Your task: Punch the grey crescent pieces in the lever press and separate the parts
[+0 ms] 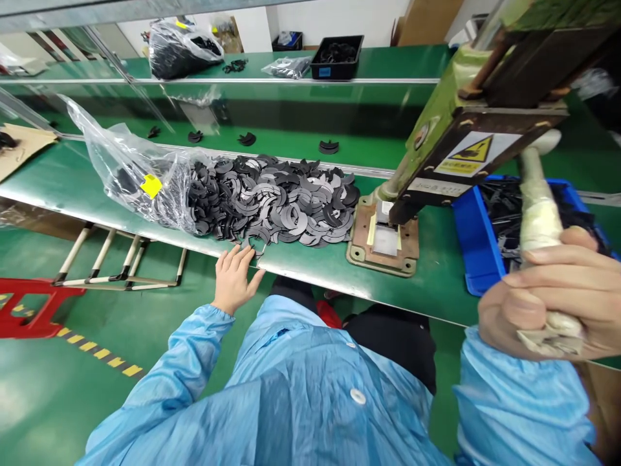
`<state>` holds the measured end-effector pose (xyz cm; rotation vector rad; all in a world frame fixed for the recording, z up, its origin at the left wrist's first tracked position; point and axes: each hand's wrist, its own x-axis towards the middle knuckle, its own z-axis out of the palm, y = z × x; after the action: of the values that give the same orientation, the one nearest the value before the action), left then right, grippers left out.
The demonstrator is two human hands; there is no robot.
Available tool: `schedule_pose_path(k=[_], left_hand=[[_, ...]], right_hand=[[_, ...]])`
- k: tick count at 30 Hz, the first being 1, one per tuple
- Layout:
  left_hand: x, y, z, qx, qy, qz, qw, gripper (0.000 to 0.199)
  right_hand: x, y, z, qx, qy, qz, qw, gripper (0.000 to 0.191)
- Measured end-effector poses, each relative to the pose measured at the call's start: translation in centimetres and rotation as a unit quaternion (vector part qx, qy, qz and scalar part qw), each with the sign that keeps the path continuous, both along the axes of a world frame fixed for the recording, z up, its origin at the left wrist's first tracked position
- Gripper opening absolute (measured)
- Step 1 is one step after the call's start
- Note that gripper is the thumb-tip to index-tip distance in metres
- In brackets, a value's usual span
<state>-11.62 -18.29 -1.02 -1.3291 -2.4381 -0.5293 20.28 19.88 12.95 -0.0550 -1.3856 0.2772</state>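
Note:
My right hand (548,301) is wrapped around the tape-covered lever handle (539,213) of a green hand press (436,123). At the bench's front edge, my left hand (236,278) has its fingers stretched out and the thumb apart. Its fingertips reach the near side of a pile of dark grey crescent-shaped pieces (291,200); a small dark piece (256,251) lies by them, and I cannot tell whether they touch it. Under the press ram is a metal base plate (361,249) with a light block (385,241) on it.
A clear plastic bag (121,149) with a yellow label lies left of the pile. Beyond the press base stands a blue bin (478,243) of dark parts. Several crescent pieces lie behind the pile. On the upper shelf are a black tray (356,58) and a filled bag (179,52).

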Motion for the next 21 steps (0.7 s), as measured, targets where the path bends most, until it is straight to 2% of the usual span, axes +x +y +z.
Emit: schedule_pose_path(k=[6,8,16,21], left_hand=[[-0.2,-1.3,-0.7,0.018,-0.011,-0.1,0.995,0.037],[-0.5,-1.5,-0.6,0.015,-0.006,-0.123,0.992,0.036],[-1.1,-1.5,0.2,0.039,-0.001,-0.161,0.986,0.037],[-1.1,-0.8,0.7,0.078,-0.05,-0.143,0.985,0.037]], right_hand=[[-0.3,-0.2,0.1,-0.003,-0.001,0.001,1.0,0.069],[-0.2,0.0,0.0,0.0,0.002,0.002,1.0,0.068],[0.3,0.3,-0.3,0.012,-0.022,0.019,1.0,0.068],[0.5,-0.1,-0.3,-0.003,-0.032,0.013,0.999,0.066]])
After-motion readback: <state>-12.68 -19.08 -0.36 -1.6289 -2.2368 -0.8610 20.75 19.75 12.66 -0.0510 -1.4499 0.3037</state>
